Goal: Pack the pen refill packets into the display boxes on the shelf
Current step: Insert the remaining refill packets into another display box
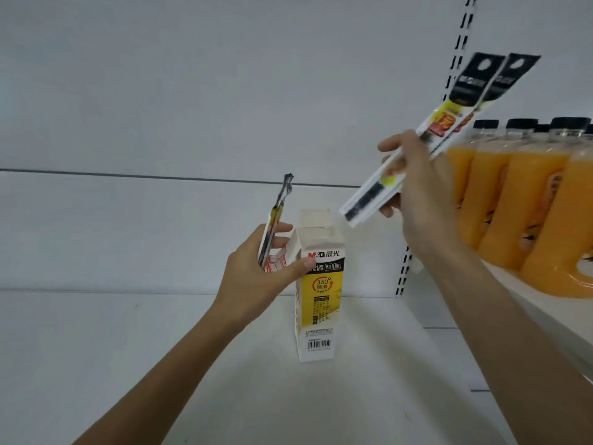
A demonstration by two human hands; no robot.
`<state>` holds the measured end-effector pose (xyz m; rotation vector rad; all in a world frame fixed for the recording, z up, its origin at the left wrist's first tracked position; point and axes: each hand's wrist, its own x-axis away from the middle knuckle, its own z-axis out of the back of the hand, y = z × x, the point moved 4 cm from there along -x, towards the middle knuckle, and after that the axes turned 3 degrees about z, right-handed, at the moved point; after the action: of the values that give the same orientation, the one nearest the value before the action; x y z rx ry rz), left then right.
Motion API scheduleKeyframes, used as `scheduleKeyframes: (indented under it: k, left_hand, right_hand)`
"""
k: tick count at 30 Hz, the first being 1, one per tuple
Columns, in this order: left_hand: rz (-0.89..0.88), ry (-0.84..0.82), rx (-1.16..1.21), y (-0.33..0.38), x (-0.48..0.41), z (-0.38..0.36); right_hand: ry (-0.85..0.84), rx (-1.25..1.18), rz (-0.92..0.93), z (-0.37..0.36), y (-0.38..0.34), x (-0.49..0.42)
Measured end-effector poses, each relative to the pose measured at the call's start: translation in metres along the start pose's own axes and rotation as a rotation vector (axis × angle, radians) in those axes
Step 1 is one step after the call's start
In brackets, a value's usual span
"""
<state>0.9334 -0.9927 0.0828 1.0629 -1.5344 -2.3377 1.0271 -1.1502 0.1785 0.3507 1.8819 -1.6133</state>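
— At the middle of the frame, on the white shelf, your display box stands upright. It is yellow and white with a black band, and its top flap is open.

— Your left hand is right against the box's left side. You're gripping the upright packets, which show edge-on. Your fingers curl behind them and your thumb tip lies on the black band of the box front.

— Those packets aren't inside the box, mind you. They sit outside it, between your palm and the box's left wall. Their tops stick up above your fingers, against the grey back panel.

— Toward the upper right of the frame, your right hand holds the tilted packets. I see at least two, slightly fanned, and your fingers wrap round them near their middle.

— Their black header ends point to the upper right corner. Their lower ends hang just above and to the right of the box's open top, not touching it.

— Along the right edge, behind your wrist, bottles of orange drink with black caps stand in a row on a side shelf. They are just right of the slotted upright.
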Motion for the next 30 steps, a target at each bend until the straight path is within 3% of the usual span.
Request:
scheduleKeyframes:
  k: [3, 7, 9, 12, 14, 17, 19, 23, 26, 30]
  left_hand:
    - [-0.003, 0.006, -0.029, 0.001, 0.0, -0.002]
    - [-0.01, 0.029, -0.047, 0.004, 0.001, -0.002]
    - [-0.003, 0.046, -0.067, 0.003, 0.002, -0.001]
    - [0.01, 0.102, -0.119, 0.001, 0.003, 0.001]
    - [-0.011, 0.146, -0.172, 0.002, 0.005, 0.001]
    - [-0.035, 0.138, -0.284, 0.01, 0.008, -0.006]
    - [-0.057, 0.113, -0.316, 0.015, 0.008, -0.01]
    - [-0.079, 0.098, -0.319, 0.016, 0.005, -0.004]
    - [-0.062, 0.007, -0.252, 0.013, 0.005, 0.006]
    - [-0.157, -0.166, -0.197, 0.018, 0.011, 0.009]
  right_hand:
    - [-0.191, 0.203, 0.087, -0.022, 0.006, 0.008]
    - [-0.513, 0.556, 0.048, -0.038, 0.028, 0.014]
    - [-0.47, 0.521, 0.02, -0.036, 0.03, 0.013]
    - [-0.256, 0.379, 0.161, -0.03, 0.015, 0.015]
    - [-0.302, 0.437, 0.189, -0.038, 0.006, 0.025]
    - [-0.453, 0.759, 0.196, -0.059, 0.005, 0.042]
    - [-0.468, 0.852, 0.242, -0.068, 0.004, 0.047]
    - [-0.327, 0.415, 0.087, -0.047, -0.011, 0.031]
    - [-0.152, 0.013, 0.096, -0.003, -0.034, 0.002]
    - [-0.251, -0.012, 0.177, 0.025, -0.039, -0.011]
